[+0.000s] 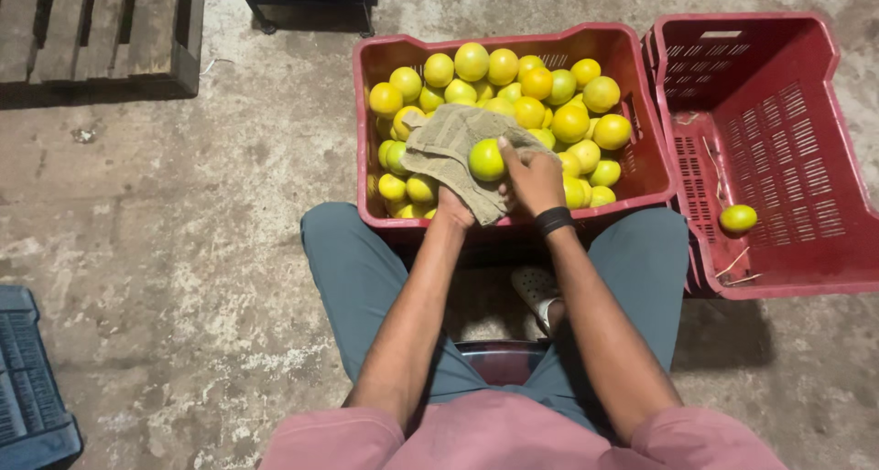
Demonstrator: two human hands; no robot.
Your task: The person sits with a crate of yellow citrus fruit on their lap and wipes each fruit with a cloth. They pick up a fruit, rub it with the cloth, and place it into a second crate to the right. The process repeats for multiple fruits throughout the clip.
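A red plastic crate [641, 172] in front of my knees is heaped with yellow-green citrus fruits [549, 90]. My right hand [534, 179] grips one green fruit [486, 159] above the crate's near side. A beige cloth [449, 140] lies draped over the fruits and wraps under that fruit. My left hand [455, 209] is mostly hidden beneath the cloth and holds it from below. A black band sits on my right wrist.
To the right stands a second red crate [778, 150], tilted, with a single fruit [737, 217] inside. A wooden pallet [101, 31] lies at the top left, a dark blue crate [32, 388] at the bottom left. I sit on a low stool over a concrete floor.
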